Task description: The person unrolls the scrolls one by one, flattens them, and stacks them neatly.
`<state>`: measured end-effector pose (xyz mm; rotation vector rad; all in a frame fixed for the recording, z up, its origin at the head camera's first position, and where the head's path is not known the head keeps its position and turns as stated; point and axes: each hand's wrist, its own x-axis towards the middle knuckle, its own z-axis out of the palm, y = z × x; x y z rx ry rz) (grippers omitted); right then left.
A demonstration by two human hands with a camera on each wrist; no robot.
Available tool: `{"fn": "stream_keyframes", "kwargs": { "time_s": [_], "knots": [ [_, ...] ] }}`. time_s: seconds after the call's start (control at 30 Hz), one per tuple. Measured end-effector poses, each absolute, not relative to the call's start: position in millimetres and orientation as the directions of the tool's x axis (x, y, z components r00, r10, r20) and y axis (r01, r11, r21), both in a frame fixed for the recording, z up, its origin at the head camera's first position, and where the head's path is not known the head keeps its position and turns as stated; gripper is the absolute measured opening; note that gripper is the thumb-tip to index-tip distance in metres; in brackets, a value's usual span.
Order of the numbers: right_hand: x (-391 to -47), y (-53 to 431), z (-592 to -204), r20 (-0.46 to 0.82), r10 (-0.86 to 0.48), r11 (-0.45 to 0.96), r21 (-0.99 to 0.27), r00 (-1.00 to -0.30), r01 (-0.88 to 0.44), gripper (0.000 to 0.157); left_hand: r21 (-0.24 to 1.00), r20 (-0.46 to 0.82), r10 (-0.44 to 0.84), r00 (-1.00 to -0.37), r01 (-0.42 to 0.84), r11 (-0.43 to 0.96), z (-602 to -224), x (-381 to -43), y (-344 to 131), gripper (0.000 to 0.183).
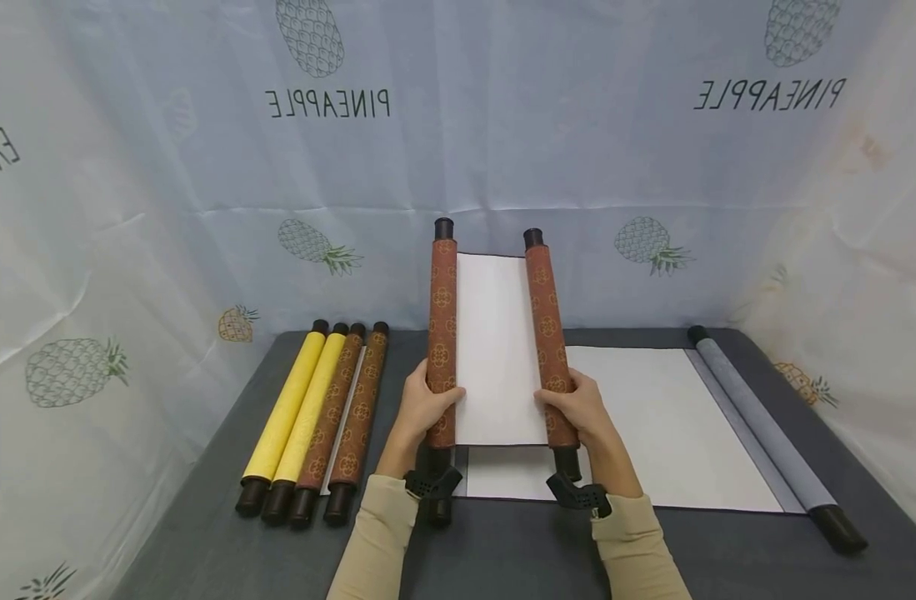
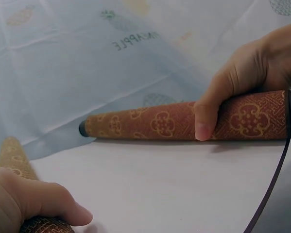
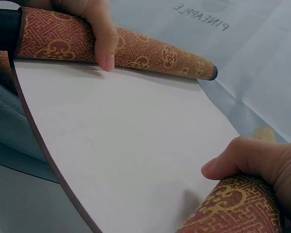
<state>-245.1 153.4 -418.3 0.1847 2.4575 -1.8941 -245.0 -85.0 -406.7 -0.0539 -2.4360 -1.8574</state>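
Both hands hold up a partly unrolled scroll with red-brown, gold-patterned backing and black end knobs. My left hand [image 1: 422, 404] grips its left roll [image 1: 442, 317], thumb laid over the inner side. Around the right roll [image 1: 549, 333] curls my right hand [image 1: 581, 406], its thumb also on the inner edge. Between the rolls stretches blank white paper [image 1: 495, 350], tilted up toward the head camera. In the left wrist view the right hand's thumb [image 2: 203, 121] presses on the patterned roll. The right wrist view shows the left thumb [image 3: 105, 48] across the other roll.
Behind the held scroll, a grey scroll [image 1: 758, 417] lies unrolled on the dark table [image 1: 202, 533], its white sheet [image 1: 668, 425] reaching right. Two yellow scrolls [image 1: 285, 408] and a brown patterned scroll [image 1: 360, 408], partly open, lie at the left. A pineapple-print curtain [image 1: 503, 150] surrounds the table.
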Motion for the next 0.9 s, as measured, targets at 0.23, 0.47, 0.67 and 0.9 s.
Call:
{"fn": "stream_keyframes", "kwargs": {
  "time_s": [0.23, 0.47, 0.67, 0.9],
  "knots": [
    [-245, 157, -413, -0.068, 0.040, 0.226, -0.971, -0.997, 0.075, 0.067, 0.949, 0.141, -0.025, -0.990, 0.128, 0.287, -404, -244, -91, 0.064],
    [-244, 162, -412, -0.092, -0.009, 0.221, -0.971, -0.996, 0.088, 0.067, 0.948, 0.167, -0.030, -0.986, 0.152, 0.278, -404, -244, -97, 0.077],
    [-240, 165, -408, -0.138, -0.035, 0.246, -0.961, -0.990, 0.126, 0.071, 0.952, 0.158, -0.012, -0.987, 0.149, 0.266, -402, -245, -99, 0.088],
    [-242, 165, -406, -0.190, 0.013, 0.198, -0.962, -0.982, 0.189, 0.070, 0.958, 0.124, 0.071, -0.990, 0.138, 0.252, -403, -244, -98, 0.088]
  ]
}}
